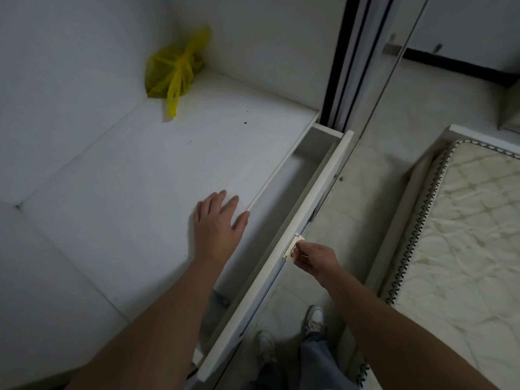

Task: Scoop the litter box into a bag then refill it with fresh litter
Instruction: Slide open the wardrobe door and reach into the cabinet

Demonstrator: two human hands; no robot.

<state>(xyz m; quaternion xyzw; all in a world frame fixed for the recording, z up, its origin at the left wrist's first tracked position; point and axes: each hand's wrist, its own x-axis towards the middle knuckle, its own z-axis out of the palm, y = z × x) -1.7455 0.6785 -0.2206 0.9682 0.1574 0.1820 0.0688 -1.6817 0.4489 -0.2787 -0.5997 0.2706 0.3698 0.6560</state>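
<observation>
A knotted yellow plastic bag (173, 71) sits in the far corner of the white cabinet top (118, 170), against both walls, its loose handle trailing toward the front. The left hand (218, 223) lies flat, fingers straight and spread, near the top's front edge. Below that edge a white drawer (306, 209) stands pulled out. The right hand (312, 258) pinches its small pale handle (292, 249). A quilted mattress (464, 229) lies on the floor to the right, white sneakers (315, 319) between. No litter box or writing is visible.
</observation>
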